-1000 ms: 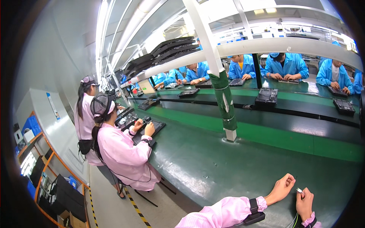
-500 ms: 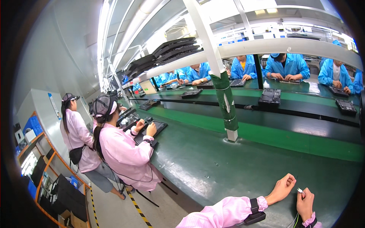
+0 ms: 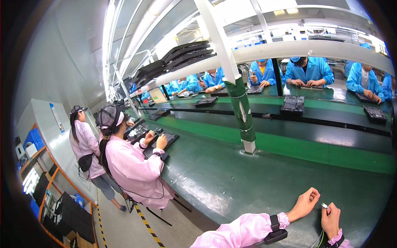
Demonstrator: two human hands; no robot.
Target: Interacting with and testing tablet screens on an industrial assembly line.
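Note:
Over the green bench top (image 3: 206,177), both my hands are close together at the lower right. My right hand (image 3: 331,220) pinches a small white cable plug (image 3: 324,205), its tip pointing up and left. Thin pale and green wires (image 3: 319,239) run down beside the right wrist. Just to the left, my left hand (image 3: 306,204) has its fingertips pressed together. A tiny dark speck shows by them, too small to name. The two hands do not touch. A black strap with a dark box (image 3: 276,235) sits on my left forearm.
A white post wrapped in green (image 3: 244,109) rises from the bench. Past it, device housings (image 3: 292,105) lie on the line before people in blue. To the left, a person in pink (image 3: 134,165) works at a dark housing (image 3: 171,138). An orange-framed rack (image 3: 62,173) stands far left.
My hands keep nearly the same pose and place, the plug still in the right one. The view has shifted slightly. The farther person in pink at the left has moved a little.

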